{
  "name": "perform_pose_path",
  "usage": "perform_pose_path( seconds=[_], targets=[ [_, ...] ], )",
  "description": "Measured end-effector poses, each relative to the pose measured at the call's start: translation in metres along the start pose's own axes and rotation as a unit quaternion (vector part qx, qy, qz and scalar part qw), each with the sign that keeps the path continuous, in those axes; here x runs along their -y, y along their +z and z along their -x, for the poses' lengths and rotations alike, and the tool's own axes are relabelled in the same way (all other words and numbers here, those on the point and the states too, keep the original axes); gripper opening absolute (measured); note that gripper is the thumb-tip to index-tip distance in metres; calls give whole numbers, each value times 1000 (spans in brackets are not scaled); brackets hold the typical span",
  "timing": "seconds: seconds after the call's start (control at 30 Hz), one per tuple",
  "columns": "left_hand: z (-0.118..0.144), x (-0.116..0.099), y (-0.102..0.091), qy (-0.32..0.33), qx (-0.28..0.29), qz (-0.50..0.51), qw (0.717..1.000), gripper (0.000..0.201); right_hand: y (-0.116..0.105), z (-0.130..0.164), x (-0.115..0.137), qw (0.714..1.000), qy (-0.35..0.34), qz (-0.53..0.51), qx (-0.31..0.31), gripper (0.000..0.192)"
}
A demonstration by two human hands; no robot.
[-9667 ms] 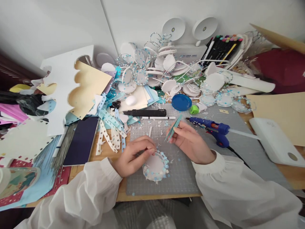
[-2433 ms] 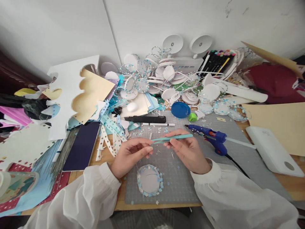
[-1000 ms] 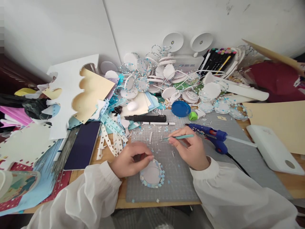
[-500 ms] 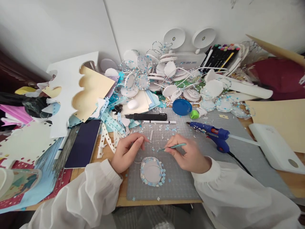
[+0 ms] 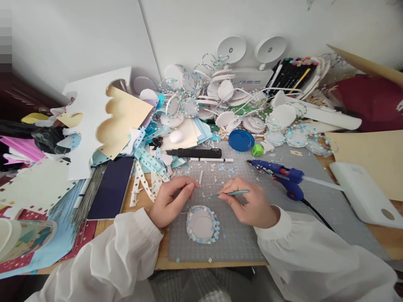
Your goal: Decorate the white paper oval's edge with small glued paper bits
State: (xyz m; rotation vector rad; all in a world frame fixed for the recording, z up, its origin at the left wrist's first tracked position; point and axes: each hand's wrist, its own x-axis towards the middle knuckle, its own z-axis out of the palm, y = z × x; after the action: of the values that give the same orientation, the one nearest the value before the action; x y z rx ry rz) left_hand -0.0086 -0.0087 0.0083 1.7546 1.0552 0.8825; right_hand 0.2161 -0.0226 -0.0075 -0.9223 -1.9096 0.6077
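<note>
In my right hand [image 5: 248, 201] a slim teal pair of tweezers [image 5: 234, 193] is pinched, its tip pointing left, low over the small paper bits on the mat. My left hand [image 5: 173, 199] is curled to the left of it, thumb and forefinger close together; whatever lies between them is too small or hidden to name. Below and between the hands, a round white disc [image 5: 202, 225] lies flat, ringed with tiny pale blue and white star-shaped pieces. A thin wire loop [image 5: 185, 211] shows at its upper left edge, near my left hand.
A grey cutting mat [image 5: 239, 243] covers the desk's middle. Behind the hands lie a black utility knife [image 5: 198, 153], a white pen [image 5: 212, 160] and a blue lid [image 5: 241, 140]. A blue glue gun [image 5: 280, 172] with its cord lies right. Decorated discs [image 5: 189, 107] crowd the back.
The tweezers in my right hand have tilted slightly flatter. Both hands stay almost in place, and the whole view has shifted a little.
</note>
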Motion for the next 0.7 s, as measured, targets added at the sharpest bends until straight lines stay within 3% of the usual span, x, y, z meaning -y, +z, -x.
perform_pose_path(
  seconds=[0.2, 0.57, 0.7],
  targets=[
    [0, 0, 0, -4, 2, 5, 1000, 27, -1, -5, 4, 998, 26, -24, -52, 10],
    [0, 0, 1, -14, -14, 5, 1000, 28, 10, -1, 0, 1000, 3, 7, 0, 6],
    [0, 0, 1, -14, -15, 5, 1000, 28, 10, -1, 2, 1000, -6, 19, -9, 8]
  ],
)
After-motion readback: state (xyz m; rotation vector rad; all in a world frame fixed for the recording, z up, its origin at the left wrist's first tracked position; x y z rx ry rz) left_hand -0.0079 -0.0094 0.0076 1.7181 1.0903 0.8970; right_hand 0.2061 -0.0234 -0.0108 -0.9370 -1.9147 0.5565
